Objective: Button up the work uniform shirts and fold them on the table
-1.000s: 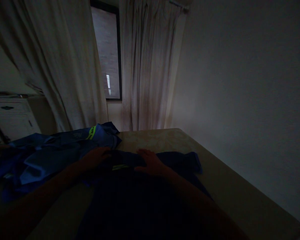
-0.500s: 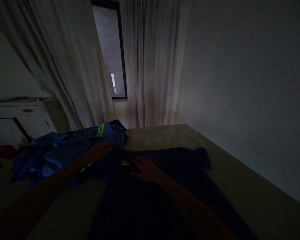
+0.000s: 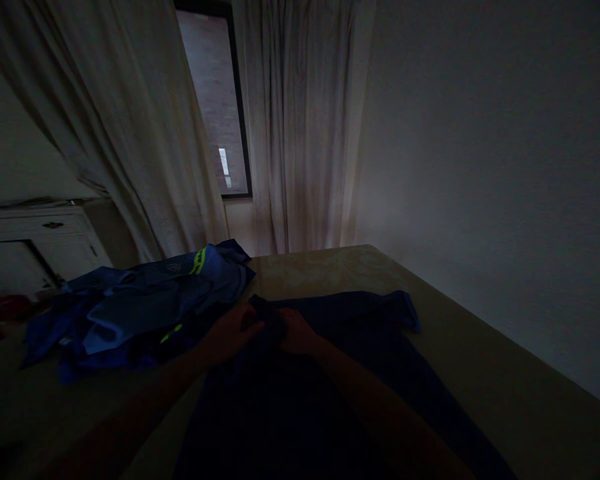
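A dark blue shirt (image 3: 325, 400) lies spread on the table before me, one short sleeve reaching to the right. My left hand (image 3: 234, 333) pinches a raised fold of its cloth near the far left edge, thumb and fingers curled round it. Close beside it, my right hand (image 3: 300, 331) rests on the same bunched part. Its fingertips are tucked behind the fold, and the dim light hides just how they grip. The fold stands up between the two hands.
A heap of blue clothes (image 3: 150, 303) with yellow-green stripes lies on the left of the table (image 3: 320, 267). A wall (image 3: 480, 167) runs along the right side. Curtains (image 3: 300, 133) hang at the window behind, and a white cabinet (image 3: 55, 240) stands at the far left.
My left hand has come right and down from beside the clothes heap to the shirt, bringing a fold over. The yellow-green stripe near my right hand is now covered; that hand's spread fingers have curled.
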`<state>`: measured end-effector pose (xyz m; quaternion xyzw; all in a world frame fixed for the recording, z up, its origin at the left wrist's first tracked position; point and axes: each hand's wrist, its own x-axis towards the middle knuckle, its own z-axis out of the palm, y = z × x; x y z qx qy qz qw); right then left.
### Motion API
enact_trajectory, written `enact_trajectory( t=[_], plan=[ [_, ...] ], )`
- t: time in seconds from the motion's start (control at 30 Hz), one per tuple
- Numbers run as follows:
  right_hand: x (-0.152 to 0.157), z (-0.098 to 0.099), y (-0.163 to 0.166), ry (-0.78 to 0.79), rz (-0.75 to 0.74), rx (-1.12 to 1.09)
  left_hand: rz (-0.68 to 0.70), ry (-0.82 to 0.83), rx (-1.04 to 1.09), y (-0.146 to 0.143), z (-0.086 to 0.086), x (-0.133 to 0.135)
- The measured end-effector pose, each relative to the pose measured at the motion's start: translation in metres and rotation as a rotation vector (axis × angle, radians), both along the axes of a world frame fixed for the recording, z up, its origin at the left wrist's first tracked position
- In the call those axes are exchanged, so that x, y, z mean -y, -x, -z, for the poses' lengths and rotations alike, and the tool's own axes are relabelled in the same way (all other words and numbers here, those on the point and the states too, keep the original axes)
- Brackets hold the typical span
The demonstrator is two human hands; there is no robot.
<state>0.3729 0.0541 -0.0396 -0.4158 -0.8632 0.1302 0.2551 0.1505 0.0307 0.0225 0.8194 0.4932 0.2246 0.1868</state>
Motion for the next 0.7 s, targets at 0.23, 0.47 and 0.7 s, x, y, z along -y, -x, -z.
enact_trajectory(
  t=[0.23, 0.47, 0.7],
  plan=[
    [0.003, -0.001, 0.001, -0.005, -0.005, 0.069, -0.058, -0.144, -0.312, 0.010, 0.043, 0.045],
    [-0.009, -0.001, 0.004, 0.203, 0.148, -0.054, 0.190, -0.071, -0.128, 0.049, 0.034, 0.049],
    [-0.014, -0.006, -0.004, 0.182, 0.357, -0.282, 0.023, -0.117, -0.055, 0.015, 0.021, 0.029]
  ],
)
